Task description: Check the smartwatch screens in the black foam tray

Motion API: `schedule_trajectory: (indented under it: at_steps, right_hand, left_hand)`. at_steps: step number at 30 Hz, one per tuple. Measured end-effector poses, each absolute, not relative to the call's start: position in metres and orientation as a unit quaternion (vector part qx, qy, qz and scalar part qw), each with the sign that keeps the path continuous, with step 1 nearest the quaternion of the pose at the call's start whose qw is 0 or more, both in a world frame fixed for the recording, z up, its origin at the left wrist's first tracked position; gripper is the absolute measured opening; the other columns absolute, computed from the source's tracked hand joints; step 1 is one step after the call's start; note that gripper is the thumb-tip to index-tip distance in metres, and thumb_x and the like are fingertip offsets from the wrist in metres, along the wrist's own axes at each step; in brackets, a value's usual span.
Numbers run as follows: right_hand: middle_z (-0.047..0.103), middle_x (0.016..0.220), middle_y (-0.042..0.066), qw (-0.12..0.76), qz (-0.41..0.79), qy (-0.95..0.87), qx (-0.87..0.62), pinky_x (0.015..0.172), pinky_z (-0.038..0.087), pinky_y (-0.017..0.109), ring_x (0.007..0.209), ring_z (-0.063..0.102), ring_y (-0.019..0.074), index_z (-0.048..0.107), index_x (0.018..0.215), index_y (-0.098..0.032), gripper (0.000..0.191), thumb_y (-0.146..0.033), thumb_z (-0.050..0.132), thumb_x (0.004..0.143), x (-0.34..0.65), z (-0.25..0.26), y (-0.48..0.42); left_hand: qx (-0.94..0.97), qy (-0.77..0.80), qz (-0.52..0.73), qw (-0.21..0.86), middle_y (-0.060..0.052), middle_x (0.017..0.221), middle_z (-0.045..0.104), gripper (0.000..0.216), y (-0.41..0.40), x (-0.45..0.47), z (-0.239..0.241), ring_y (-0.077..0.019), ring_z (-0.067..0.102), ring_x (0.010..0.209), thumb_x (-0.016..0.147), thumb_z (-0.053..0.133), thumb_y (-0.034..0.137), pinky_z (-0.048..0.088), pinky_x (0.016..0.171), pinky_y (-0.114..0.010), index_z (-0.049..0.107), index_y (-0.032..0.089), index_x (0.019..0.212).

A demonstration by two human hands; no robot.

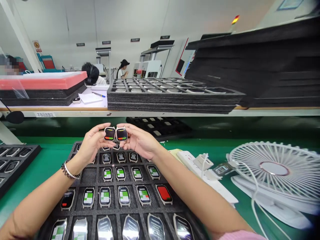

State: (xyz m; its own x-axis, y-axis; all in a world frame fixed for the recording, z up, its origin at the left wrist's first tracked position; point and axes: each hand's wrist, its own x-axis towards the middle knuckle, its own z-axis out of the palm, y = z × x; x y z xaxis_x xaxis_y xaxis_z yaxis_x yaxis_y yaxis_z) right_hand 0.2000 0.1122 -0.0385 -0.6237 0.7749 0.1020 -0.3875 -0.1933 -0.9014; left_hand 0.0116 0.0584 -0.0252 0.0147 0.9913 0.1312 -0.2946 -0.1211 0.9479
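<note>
My left hand (92, 143) is closed on a small smartwatch body (109, 133) with a lit screen showing red and green bands. My right hand (139, 140) grips a second, similar watch body (121, 133) right beside it, the two nearly touching. Both are held up over the far end of a black foam tray (96, 175). The tray's pockets hold several watch bodies; most show green and white screens, one shows a red screen (164, 193). The nearest row lies face down or dark and shiny. A beaded bracelet (69, 171) is on my left wrist.
A white desk fan (273, 173) lies at the right, with a white power strip (192, 160) and cables beside it. Another black tray (12, 163) sits at the left. A shelf above carries stacked black foam trays (172, 96) and a red-topped stack (42, 83). People sit in the background.
</note>
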Motion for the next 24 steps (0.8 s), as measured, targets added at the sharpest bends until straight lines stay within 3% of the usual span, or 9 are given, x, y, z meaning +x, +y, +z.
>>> schedule_trajectory:
  at_steps: [6,10,14,24]
  right_hand:
    - [0.067,0.078,0.004,0.447,0.675,-0.573,-0.123,0.053,0.051,0.023,0.058,0.063,0.015,0.058,0.11,-0.017,0.018,-0.021,0.05,0.095,0.193,0.038,0.129]
    - [0.064,0.081,0.001,0.465,0.629,-0.617,-0.087,0.058,0.051,0.024,0.062,0.061,0.0137,0.055,0.113,-0.019,0.032,-0.019,0.061,0.082,0.191,0.071,0.135]
    - [0.062,0.085,-0.002,0.475,0.561,-0.675,-0.062,0.06,0.05,0.023,0.067,0.06,0.0128,0.053,0.118,-0.021,0.052,-0.012,0.068,0.069,0.194,0.087,0.136]
    - [0.061,0.086,-0.001,0.466,0.51,-0.722,-0.035,0.065,0.052,0.024,0.074,0.063,0.0146,0.052,0.125,-0.019,0.057,-0.017,0.072,0.072,0.206,0.098,0.127]
  left_hand:
    - [0.573,0.312,0.622,0.433,-0.003,0.097,0.072,0.061,0.073,0.012,0.039,-0.0152,0.073,0.07,0.067,0.07,0.013,0.064,0.074,-0.031,0.059,0.017,0.127]
    - [0.606,0.29,0.65,0.354,-0.002,0.097,0.07,0.064,0.083,0.015,0.065,-0.0135,0.071,0.072,0.066,0.076,0.012,0.063,0.077,-0.029,0.06,0.021,0.127]
    - [0.622,0.261,0.674,0.302,-0.001,0.094,0.067,0.06,0.087,0.02,0.079,-0.0112,0.068,0.066,0.065,0.079,0.013,0.061,0.074,-0.028,0.062,0.022,0.122]
    - [0.632,0.239,0.686,0.269,0.0,0.09,0.065,0.057,0.081,0.027,0.087,-0.0122,0.064,0.065,0.064,0.085,0.022,0.058,0.07,-0.028,0.063,0.025,0.116]
